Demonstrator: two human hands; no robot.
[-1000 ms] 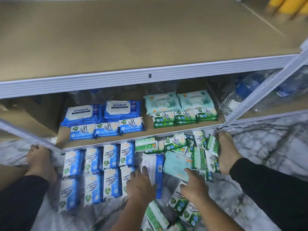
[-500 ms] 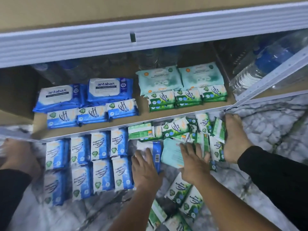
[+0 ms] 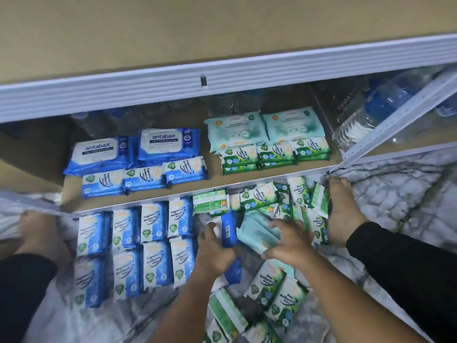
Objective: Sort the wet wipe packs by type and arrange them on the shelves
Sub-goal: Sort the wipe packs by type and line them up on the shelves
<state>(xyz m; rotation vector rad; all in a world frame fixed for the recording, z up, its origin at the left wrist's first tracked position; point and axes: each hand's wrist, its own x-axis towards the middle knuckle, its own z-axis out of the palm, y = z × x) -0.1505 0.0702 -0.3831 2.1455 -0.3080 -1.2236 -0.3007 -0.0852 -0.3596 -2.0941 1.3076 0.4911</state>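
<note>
Down on the marble-patterned floor [image 3: 395, 194], the left hand [image 3: 215, 251] curls round a blue wipe pack [image 3: 228, 229] and the right hand [image 3: 289, 243] grips a teal wipe pack [image 3: 254, 231] just beside it; beyond both hands, the low shelf [image 3: 212, 184] carries sorted packs [image 3: 170, 144].

Both the blue pack [image 3: 228, 227] and the teal pack [image 3: 254, 233] are soft plastic film, the blue glossy, the teal duller. The shelf board [image 3: 222, 26] is matt brown, like pressed wood, and its rail [image 3: 148, 92] is ribbed white-painted metal. The water bottles [image 3: 380, 105] are clear ridged plastic. The floor [image 3: 400, 189] is smooth and marble-patterned. The trouser leg [image 3: 408, 268] is matt black cloth.
</note>
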